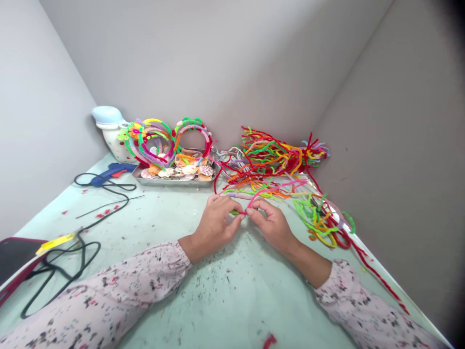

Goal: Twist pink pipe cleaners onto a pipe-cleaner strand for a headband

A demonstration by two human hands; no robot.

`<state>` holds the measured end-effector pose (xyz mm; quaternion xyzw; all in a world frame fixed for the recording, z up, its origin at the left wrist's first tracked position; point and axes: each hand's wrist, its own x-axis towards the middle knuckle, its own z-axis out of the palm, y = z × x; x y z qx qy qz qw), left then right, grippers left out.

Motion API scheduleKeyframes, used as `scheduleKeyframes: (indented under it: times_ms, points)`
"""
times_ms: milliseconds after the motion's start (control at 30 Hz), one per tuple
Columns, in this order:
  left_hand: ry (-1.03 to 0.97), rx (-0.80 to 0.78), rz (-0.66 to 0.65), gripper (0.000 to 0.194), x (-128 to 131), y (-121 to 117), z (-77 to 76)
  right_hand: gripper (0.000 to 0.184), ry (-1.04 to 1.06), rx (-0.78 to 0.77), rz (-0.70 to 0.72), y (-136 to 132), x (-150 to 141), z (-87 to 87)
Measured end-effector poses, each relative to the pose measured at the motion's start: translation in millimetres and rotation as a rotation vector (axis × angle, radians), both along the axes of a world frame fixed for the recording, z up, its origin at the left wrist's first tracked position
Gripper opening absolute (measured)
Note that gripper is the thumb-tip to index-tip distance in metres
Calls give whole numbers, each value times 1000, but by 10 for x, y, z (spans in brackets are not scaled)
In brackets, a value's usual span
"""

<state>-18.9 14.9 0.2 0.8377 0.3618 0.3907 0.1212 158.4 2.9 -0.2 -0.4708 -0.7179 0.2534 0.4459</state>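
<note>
Over the middle of the table, my left hand [218, 220] pinches a short green fuzzy pipe cleaner [235, 212] between thumb and forefinger. My right hand [274, 227] is closed on a pink pipe cleaner [258, 193], whose free end rises up and to the right. The two fingertips almost meet where pink and green come together; whether they are twisted there is hidden by my fingers. Just beyond my hands lies a loose spread of pipe cleaners [276, 157] in red, orange, green and yellow.
A metal tray [174, 182] of seashells stands at the back, with hoops [156, 130] wrapped in coloured pipe cleaners on it. Left of it are a blue glue gun [107, 174], its black cord [85, 257] and a white jar [114, 140]. More pipe cleaners [323, 223] lie at right.
</note>
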Motion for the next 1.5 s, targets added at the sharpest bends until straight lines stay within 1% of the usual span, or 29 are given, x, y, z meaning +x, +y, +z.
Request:
scheduleKeyframes:
  times_ms: [233,533,733,933,1167,1500]
  points:
    - [3,16,-18,5,6,0,13,16,-25,-8,17,9,9,-20]
    - [-12,24,-43,4,-1,1,-7,15,-45,-9,37,11,16,-30]
    - [-40,6,-15,4,5,7,-9,16,28,-39,34,13,6,-14]
    - [-84,-19,-4,4,2,-9,24,13,66,7,9,30,15,-25]
    - [-79,-24,-5,4,0,-16,14,10,26,44,8,40,8,-46]
    - [-53,-8,-27,4,0,-5,-32,13,-23,17,12,21,15,-14]
